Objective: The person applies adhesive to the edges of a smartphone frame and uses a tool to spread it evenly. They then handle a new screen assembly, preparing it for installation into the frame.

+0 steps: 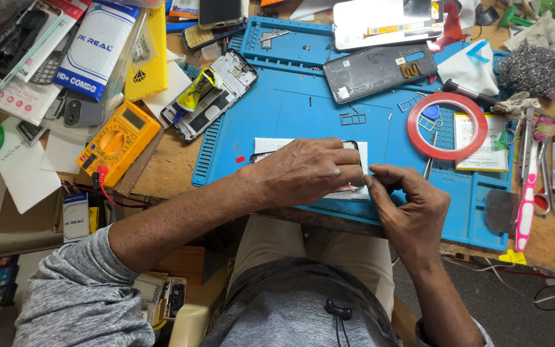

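1. The thin, flat phone panel with a black edge point(352, 145) lies on a white sheet of paper point(266, 144), near the front edge of the blue silicone repair mat point(303, 109). Most of it is hidden under your left hand point(306, 170).
2. Judge it as light, stiff and brittle, likely slippery on its glass face. Take it by the edges rather than pressing its middle.
3. Your left hand lies palm down across the panel, fingers point(345, 172) together and flat, pinning it to the mat; the forearm comes in from the mat's left front corner.
4. Your right hand point(412, 205) sits at the panel's right end, wrist bent, thumb and forefinger pinched at the panel's corner. Whether they hold something tiny, you cannot tell.
5. On the mat's right side lies a red ring of tape point(448, 125), and beside it metal tweezers point(430, 164).
6. At the mat's back lies a grey phone back cover point(380, 72).
7. Left of the mat, on the wooden surface point(165, 170), rests a yellow multimeter point(118, 140).
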